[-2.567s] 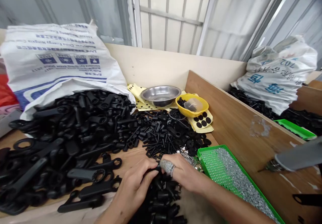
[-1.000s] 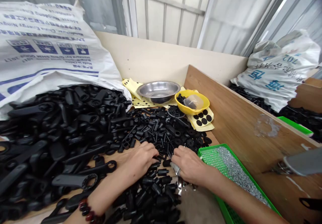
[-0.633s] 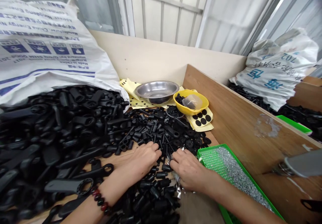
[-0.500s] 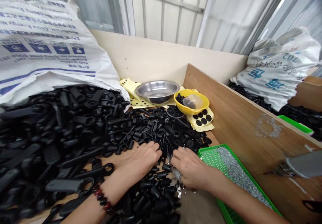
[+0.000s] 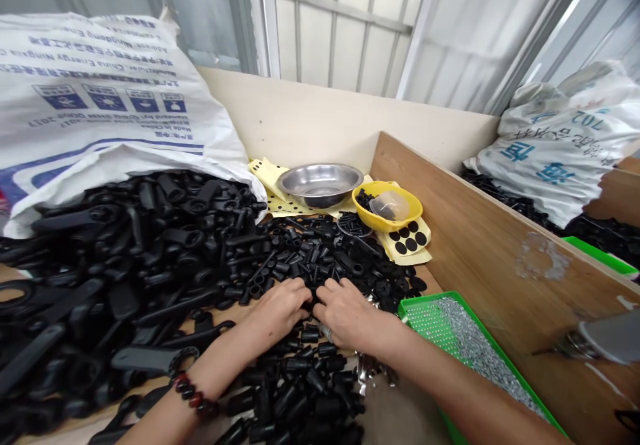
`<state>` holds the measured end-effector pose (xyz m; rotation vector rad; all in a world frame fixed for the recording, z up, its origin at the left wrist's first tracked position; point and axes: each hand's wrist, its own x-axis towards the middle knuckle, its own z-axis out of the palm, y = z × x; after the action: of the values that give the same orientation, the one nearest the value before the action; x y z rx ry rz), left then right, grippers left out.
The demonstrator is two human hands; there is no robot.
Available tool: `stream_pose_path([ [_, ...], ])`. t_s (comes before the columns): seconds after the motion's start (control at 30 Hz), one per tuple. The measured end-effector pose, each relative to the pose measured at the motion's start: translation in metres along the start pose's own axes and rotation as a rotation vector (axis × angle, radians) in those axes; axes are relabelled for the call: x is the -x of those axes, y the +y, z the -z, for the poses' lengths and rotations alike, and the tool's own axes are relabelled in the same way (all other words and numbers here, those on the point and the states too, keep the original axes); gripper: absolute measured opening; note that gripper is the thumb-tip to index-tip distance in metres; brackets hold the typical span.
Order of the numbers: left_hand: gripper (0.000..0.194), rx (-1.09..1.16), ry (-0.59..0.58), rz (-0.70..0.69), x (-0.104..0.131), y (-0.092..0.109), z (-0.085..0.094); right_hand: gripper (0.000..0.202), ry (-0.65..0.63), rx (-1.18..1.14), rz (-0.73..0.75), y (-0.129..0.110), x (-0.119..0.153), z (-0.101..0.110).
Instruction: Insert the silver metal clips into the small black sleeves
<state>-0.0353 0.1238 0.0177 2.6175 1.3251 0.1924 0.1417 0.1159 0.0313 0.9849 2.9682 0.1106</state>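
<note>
Both hands meet over a spread of small black plastic parts (image 5: 305, 258) on the wooden table. My left hand (image 5: 285, 308), with a beaded bracelet (image 5: 193, 395) on the wrist, has its fingers curled down among the parts. Close beside it, my right hand (image 5: 345, 315) is bent inward with its fingertips nearly touching the left ones. Whatever the fingers pinch is hidden behind them and too dark to make out. Nearer to me lies a heap of short black cylindrical parts (image 5: 300, 391). Shiny metal pieces (image 5: 363, 371) lie beside the right wrist.
Long black handle-like parts (image 5: 150, 358) spill from a white sack (image 5: 115, 65) on the left. A steel bowl (image 5: 320, 185) and a yellow basin (image 5: 415, 211) stand behind. On the right, a green tray (image 5: 407, 308) holds small metal pieces by a wooden divider (image 5: 465, 225) and a power driver (image 5: 605, 338).
My right hand has moved left, closing the gap to my left hand. The left hand has shifted slightly. The whole view has swung a little.
</note>
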Motion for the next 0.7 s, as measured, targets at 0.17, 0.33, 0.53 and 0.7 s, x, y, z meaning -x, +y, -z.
stream_pose_path([
  [0.17, 0.02, 0.012, -0.012, 0.018, -0.001, -0.002, -0.006, 0.015, 0.004, 0.027, 0.023, 0.003, -0.006, 0.001],
  [0.33, 0.019, 0.027, -0.025, 0.003, -0.004, -0.004, -0.009, 0.013, -0.031, 0.015, 0.058, 0.008, -0.006, 0.004],
  [0.53, 0.016, 0.059, -0.047, -0.001, -0.004, -0.006, -0.009, 0.016, -0.043, 0.033, 0.067, 0.005, -0.01, 0.006],
  [0.7, 0.01, 0.061, -0.061, 0.023, -0.004, -0.003, -0.005, 0.018, -0.046, 0.037, 0.044, 0.006, -0.012, 0.006],
])
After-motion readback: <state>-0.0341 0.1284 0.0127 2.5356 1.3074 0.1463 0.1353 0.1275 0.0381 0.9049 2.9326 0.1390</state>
